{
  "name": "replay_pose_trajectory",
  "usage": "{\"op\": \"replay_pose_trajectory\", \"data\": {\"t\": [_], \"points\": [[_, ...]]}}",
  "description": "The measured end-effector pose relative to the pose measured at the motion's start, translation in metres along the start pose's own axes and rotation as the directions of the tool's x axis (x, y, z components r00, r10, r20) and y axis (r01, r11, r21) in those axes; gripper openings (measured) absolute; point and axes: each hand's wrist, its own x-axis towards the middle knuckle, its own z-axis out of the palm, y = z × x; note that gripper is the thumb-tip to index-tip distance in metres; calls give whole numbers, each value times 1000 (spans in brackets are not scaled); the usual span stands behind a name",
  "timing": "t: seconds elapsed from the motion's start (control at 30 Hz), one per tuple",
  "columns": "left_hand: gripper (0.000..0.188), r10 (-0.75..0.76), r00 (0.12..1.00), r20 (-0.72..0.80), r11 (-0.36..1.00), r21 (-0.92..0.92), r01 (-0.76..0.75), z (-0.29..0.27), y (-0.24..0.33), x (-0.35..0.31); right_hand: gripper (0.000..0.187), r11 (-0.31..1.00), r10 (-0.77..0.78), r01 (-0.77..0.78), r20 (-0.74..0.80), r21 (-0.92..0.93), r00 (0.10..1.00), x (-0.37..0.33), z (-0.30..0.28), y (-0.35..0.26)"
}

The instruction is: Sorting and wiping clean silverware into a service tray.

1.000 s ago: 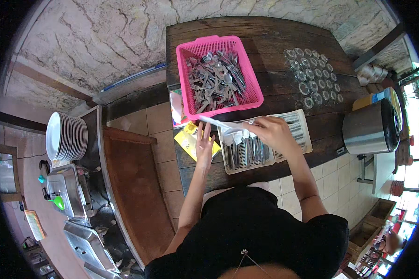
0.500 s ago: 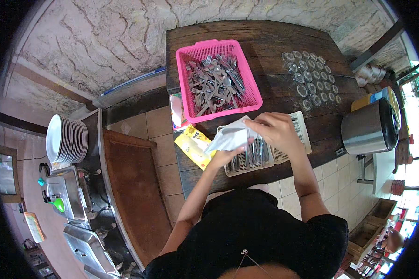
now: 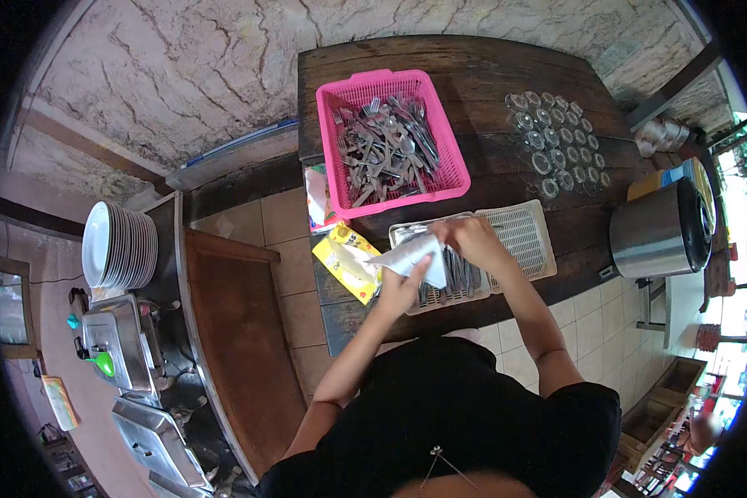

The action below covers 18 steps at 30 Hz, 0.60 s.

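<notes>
A white paper tissue [image 3: 415,255] is between my hands, above a cream plastic basket [image 3: 446,308] of cutlery. My left hand [image 3: 401,290] is closed on its lower side, with the thumb on top. At the tissue's upper right corner, the bent fingers of my right hand [image 3: 476,242] pinch it; whether a utensil is also in them is hidden. Forks and other metal cutlery [image 3: 465,280] lie lengthwise in the basket under my hands. Just left of the tissue lies a yellow tissue pack [image 3: 346,261], a white sheet showing at its opening.
A pink basket [image 3: 394,204] heaped with mixed cutlery stands farther back on the dark wooden table [image 3: 481,70]. Rows of glasses [image 3: 556,141] are at the far right, near a steel pot [image 3: 656,228]. Another cream basket [image 3: 523,236] adjoins the first. Stacked plates [image 3: 120,246] stand on the left counter.
The tissue has come lower and lies more folded in my left hand. My right hand has moved down and slightly left, uncovering more of the right cream basket.
</notes>
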Motion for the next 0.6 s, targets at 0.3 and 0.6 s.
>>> {"op": "replay_pose_trajectory", "data": {"t": [0.3, 0.6], "points": [[33, -381, 921, -81, 804, -521, 287, -20, -13, 29, 14, 997, -62, 54, 147, 58, 987, -15, 15, -18], [36, -227, 952, -204, 966, -169, 194, -43, -22, 29, 20, 987, 148, -154, 106, 54, 983, -24, 25, -7]]}}
